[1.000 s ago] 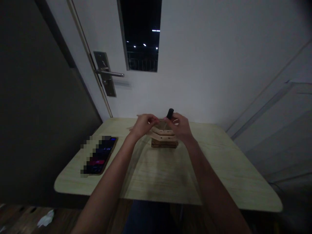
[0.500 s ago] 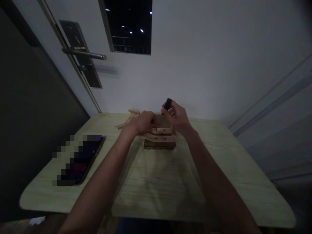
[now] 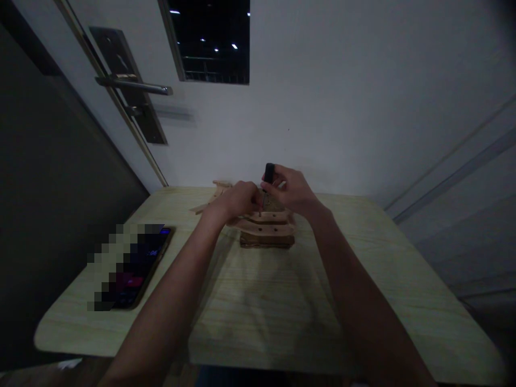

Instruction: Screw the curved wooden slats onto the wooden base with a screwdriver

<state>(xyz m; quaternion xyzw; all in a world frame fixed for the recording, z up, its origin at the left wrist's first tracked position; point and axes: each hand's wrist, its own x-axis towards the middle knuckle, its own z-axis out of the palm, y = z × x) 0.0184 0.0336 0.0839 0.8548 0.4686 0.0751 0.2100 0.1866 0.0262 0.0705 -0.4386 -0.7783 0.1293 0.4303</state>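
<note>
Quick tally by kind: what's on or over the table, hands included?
hands: 2 (left hand, right hand)
black-handled tool: 1
wooden assembly: 1
cluster of loose wooden parts: 1
phone: 1
total: 6

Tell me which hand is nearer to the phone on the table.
Left. The left hand sits on the wooden stack, right of the phone. The right hand, holding a dark-handled tool, is farther right, over the same stack.
</note>
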